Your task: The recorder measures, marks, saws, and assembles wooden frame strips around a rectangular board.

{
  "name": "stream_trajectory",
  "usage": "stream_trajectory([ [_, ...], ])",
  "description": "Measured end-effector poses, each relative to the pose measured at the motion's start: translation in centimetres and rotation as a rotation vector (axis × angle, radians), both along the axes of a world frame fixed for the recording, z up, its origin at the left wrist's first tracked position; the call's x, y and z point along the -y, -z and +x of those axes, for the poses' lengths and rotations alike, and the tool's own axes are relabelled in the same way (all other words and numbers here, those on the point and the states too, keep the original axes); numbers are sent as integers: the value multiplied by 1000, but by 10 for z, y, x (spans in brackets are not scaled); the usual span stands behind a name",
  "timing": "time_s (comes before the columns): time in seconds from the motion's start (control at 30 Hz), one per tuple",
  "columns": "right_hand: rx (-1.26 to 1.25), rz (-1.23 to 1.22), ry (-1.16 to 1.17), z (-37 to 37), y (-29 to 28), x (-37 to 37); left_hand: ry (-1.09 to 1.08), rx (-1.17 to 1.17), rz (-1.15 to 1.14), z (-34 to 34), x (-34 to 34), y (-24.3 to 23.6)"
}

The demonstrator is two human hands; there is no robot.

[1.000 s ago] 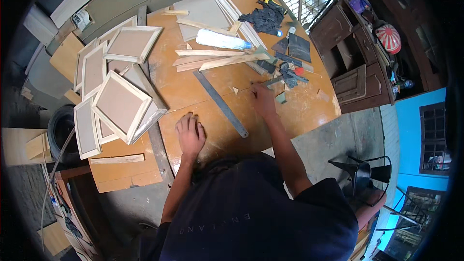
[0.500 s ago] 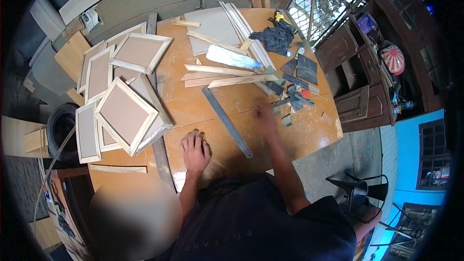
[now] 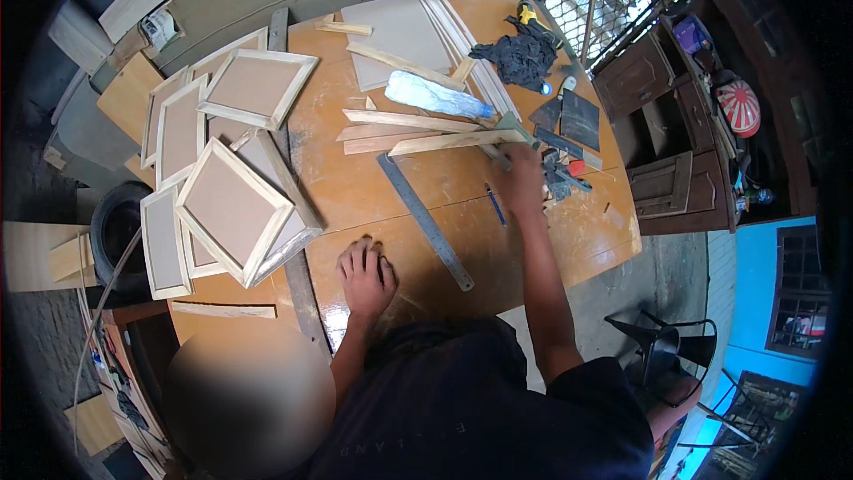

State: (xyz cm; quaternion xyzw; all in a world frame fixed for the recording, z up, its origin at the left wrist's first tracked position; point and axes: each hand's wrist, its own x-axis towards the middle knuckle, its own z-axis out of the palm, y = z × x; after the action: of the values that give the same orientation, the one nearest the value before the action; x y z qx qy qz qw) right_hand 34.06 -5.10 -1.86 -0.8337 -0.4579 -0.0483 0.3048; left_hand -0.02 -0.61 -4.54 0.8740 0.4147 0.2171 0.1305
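Observation:
My left hand [image 3: 367, 277] rests on the orange-brown tabletop with its fingers loosely spread and nothing in them. My right hand [image 3: 521, 180] reaches to the ends of several pale wooden strips [image 3: 458, 141], beside a heap of dark tools and scraps [image 3: 562, 176]. Its fingertips are hidden, so any grip is unclear. A blue pencil-like stick [image 3: 496, 204] lies just left of this hand. Between my hands, a steel ruler [image 3: 426, 222] lies slantwise on the table.
Wooden frames with brown panels [image 3: 235, 204] are piled at the left. Farther back lie a crumpled plastic bottle [image 3: 437, 96], a black cloth [image 3: 518, 58], long white strips [image 3: 466, 49] and a grey sheet [image 3: 395, 25]. A dark cabinet [image 3: 666, 124] stands at the right.
My right hand has moved away from me and slightly right, to the ends of the wooden strips. The blue stick now shows on the table. My left hand stays resting.

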Motion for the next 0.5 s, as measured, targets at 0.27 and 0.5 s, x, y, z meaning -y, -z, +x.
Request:
stream_trajectory([
  [0.27, 258, -213, -182, -11, 29, -58, 6, 1, 14, 2, -2, 2],
  [0.5, 256, -85, -227, -15, 23, -52, 23, 86, 15, -6, -2, 0],
])
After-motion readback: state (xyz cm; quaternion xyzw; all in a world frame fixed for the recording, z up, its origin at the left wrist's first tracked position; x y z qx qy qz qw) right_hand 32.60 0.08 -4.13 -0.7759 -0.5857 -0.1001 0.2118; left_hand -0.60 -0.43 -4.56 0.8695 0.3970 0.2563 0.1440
